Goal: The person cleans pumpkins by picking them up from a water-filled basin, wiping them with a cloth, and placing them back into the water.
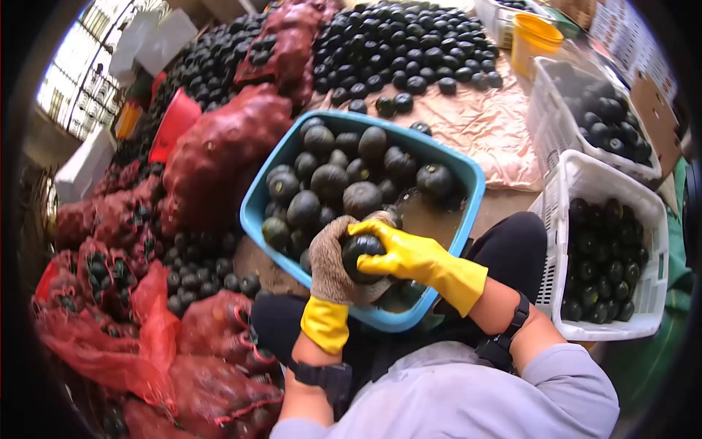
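A dark green kabocha squash (357,253) is gripped between my two hands over the near edge of a blue tub (252,212). My left hand (330,265), in a yellow rubber glove with a brown textured scrubbing mitt over it, cups the squash from the left and below. From the right, my right hand (398,252) in a yellow rubber glove wraps its fingers over the top of the squash. More dark squash (330,181) fill most of the tub. Murky brown water (431,223) shows at the tub's right side.
White plastic crates (654,278) of dark squash stand on the right, near a yellow bucket (532,44). Red mesh sacks (219,154) crowd the left beside a red basin (178,124). Loose squash (409,44) cover a pink cloth (479,139) at the back.
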{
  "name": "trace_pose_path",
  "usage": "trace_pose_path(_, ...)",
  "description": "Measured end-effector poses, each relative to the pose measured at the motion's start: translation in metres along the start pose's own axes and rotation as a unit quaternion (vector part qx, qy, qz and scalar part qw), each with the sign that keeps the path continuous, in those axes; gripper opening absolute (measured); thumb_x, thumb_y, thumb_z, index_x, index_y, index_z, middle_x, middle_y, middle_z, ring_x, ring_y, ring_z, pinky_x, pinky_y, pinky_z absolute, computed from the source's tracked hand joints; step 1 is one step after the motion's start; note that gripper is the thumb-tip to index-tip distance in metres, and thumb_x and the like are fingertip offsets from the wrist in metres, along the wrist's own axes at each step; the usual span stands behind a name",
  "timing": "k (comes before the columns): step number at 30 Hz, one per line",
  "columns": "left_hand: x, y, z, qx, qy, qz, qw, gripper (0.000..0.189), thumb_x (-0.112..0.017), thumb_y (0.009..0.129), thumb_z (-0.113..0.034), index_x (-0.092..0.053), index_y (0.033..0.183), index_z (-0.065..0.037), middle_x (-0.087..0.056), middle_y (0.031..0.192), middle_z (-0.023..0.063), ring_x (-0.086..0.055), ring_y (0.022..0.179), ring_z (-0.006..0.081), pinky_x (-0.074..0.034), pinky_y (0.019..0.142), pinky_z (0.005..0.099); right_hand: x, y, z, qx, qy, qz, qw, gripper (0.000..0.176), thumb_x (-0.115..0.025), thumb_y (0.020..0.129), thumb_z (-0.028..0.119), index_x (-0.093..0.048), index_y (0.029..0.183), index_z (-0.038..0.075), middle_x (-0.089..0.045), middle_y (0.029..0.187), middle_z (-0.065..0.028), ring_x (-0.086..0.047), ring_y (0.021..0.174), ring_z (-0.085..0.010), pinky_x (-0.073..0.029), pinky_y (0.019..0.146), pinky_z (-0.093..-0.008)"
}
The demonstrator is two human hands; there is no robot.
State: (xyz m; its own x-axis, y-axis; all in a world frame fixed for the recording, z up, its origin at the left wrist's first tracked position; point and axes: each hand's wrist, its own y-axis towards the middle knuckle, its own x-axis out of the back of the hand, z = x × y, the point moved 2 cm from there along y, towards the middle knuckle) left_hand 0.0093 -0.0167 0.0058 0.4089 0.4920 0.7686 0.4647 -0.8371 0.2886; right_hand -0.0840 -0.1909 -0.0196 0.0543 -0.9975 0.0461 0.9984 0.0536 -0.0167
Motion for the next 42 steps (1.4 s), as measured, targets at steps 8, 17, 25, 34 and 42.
trace_pose_path(8,-0.038,0.012,0.013,0.019,0.033,-0.188,0.982,0.078,-0.088,0.065,-0.03,-0.062,0.134,-0.007,-0.072,0.123,0.0192,-0.067,0.119,0.0427,-0.053,0.106,0.0485,-0.013,0.015,-0.045,0.076,-0.075,-0.174,0.979,0.07,-0.084,0.095,0.027,-0.05,0.153,0.009,-0.06,0.145,-0.0173,-0.058,0.137,-0.0316,-0.045,0.119,-0.0443)
trace_pose_path(17,-0.056,0.013,0.039,0.037,-0.176,-0.256,0.95,0.076,-0.093,0.061,-0.03,-0.066,0.129,-0.01,-0.072,0.118,0.0154,-0.071,0.108,0.0417,-0.055,0.104,0.0482,-0.043,0.039,-0.092,0.139,0.052,-0.269,0.952,0.074,-0.081,0.1,0.029,-0.04,0.16,0.011,-0.056,0.149,-0.012,-0.057,0.137,-0.021,-0.048,0.116,-0.037)
trace_pose_path(25,-0.047,0.009,0.066,0.025,-0.194,-0.206,0.959,0.075,-0.093,0.058,-0.03,-0.067,0.125,-0.01,-0.071,0.117,0.0174,-0.069,0.111,0.042,-0.053,0.102,0.0481,-0.052,0.024,-0.032,-0.07,0.134,-0.203,0.967,0.085,-0.088,0.092,0.021,-0.038,0.16,0.014,-0.06,0.145,-0.0105,-0.063,0.127,-0.022,-0.051,0.112,-0.0393)
trace_pose_path(34,-0.036,0.018,0.055,0.301,-0.608,-0.187,0.711,0.034,-0.065,0.091,-0.037,-0.074,0.101,-0.005,-0.072,0.09,0.0154,-0.069,0.084,0.0359,-0.059,0.082,0.0448,-0.004,-0.037,-0.035,0.028,0.405,-0.276,0.871,0.062,-0.081,0.098,0.028,-0.054,0.149,0.004,-0.065,0.139,-0.0155,-0.069,0.121,-0.0327,-0.057,0.108,-0.0531)
trace_pose_path(42,-0.019,0.016,0.071,0.397,-0.739,-0.275,0.47,0.034,-0.058,0.102,-0.028,-0.072,0.104,0.002,-0.077,0.097,0.0211,-0.074,0.082,0.0334,-0.064,0.074,0.0434,0.14,-0.144,0.003,0.132,0.04,-0.572,0.809,0.047,-0.062,0.108,0.02,-0.057,0.151,0.003,-0.065,0.148,-0.0148,-0.066,0.131,-0.0289,-0.052,0.115,-0.0427)
